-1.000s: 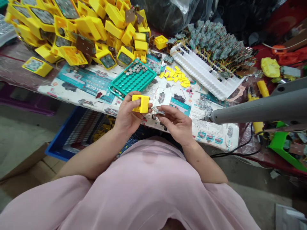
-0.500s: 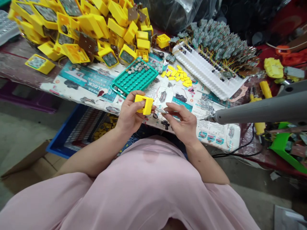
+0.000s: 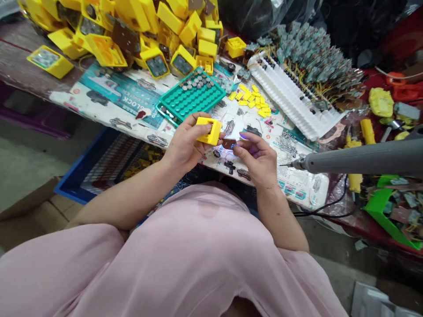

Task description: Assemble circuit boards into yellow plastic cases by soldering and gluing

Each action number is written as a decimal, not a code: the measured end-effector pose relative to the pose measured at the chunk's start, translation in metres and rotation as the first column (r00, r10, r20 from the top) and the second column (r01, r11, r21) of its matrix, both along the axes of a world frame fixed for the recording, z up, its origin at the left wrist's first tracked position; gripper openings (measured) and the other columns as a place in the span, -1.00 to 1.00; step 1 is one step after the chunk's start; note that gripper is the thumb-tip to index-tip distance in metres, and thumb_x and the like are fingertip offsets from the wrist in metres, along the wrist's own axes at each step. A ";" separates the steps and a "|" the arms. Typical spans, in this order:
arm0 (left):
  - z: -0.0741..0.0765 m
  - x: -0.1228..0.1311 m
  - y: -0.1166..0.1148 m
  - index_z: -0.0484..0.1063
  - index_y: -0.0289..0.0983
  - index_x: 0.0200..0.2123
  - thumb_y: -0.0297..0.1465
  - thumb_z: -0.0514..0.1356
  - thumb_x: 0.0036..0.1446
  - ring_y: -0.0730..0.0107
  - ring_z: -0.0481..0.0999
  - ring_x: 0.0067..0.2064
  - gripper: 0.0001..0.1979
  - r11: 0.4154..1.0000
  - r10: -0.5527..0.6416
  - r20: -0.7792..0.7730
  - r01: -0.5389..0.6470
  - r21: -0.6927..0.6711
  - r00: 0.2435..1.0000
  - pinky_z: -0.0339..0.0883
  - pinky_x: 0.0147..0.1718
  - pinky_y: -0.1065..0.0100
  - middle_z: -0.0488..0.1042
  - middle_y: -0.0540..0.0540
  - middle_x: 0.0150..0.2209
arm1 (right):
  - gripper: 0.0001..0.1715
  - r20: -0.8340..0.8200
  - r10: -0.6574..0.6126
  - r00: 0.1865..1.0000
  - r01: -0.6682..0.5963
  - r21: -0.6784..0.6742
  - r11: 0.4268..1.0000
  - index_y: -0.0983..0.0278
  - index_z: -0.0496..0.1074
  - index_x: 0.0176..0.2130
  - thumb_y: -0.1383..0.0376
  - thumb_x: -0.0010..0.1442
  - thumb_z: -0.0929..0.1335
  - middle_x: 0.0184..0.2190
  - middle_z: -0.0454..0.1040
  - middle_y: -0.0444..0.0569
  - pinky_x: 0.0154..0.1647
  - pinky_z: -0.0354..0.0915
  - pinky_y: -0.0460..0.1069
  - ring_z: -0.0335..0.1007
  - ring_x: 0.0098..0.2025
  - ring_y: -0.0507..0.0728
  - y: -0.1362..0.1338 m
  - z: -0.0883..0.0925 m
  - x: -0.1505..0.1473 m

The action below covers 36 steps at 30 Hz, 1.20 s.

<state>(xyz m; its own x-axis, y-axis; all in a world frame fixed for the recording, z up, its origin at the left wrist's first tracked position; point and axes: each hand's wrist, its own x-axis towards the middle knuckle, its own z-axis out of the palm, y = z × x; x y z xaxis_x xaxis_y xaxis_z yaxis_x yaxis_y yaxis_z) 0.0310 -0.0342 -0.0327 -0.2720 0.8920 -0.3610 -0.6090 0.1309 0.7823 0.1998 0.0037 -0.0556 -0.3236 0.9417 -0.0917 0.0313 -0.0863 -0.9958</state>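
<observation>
My left hand [image 3: 189, 143] is closed around a yellow plastic housing [image 3: 214, 130], thumb pressed into its opening. Just right of it, a small brown circuit board [image 3: 228, 143] with bluish lights glowing on it is pinched by the thumb and fingers of my right hand [image 3: 257, 157]. A purple glow falls on those fingertips. The board sits close beside the housing; whether a wire joins the two I cannot tell. Beyond my hands lie a green tray [image 3: 194, 97] of button cells and a scatter of small yellow pieces [image 3: 253, 100].
A heap of yellow housings [image 3: 148, 26] fills the back left. At the back right, a white ribbed holder [image 3: 297, 101] stands by piled wired boards. A grey electric screwdriver [image 3: 357, 157] juts in from the right, above a green bin [image 3: 380, 211]. Below left is a blue crate [image 3: 74, 185].
The board in my right hand has turned, so its brown face shows, and bluish lights now glow on it. The whole view has shifted slightly.
</observation>
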 end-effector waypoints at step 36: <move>-0.012 -0.025 0.034 0.43 -0.23 -0.13 -0.19 0.19 0.02 0.26 0.51 -0.22 -0.65 0.750 -0.410 -0.885 0.634 -0.190 0.219 0.30 -0.23 0.36 0.56 -0.07 -0.19 | -0.70 0.661 -0.152 0.735 -0.241 0.464 0.852 0.17 0.59 -0.14 0.13 0.32 0.31 -0.31 0.65 -0.04 -0.20 0.42 -0.01 0.57 -0.28 0.12 0.005 0.005 0.033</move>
<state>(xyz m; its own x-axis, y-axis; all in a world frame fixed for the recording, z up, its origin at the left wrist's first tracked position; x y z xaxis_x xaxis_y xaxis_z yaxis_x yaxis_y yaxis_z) 0.0058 0.0002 -0.0447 0.2379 0.9678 -0.0818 0.5299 -0.0588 0.8461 0.2330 0.0085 -0.0510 -0.4066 0.8979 0.1688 0.6753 0.4198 -0.6064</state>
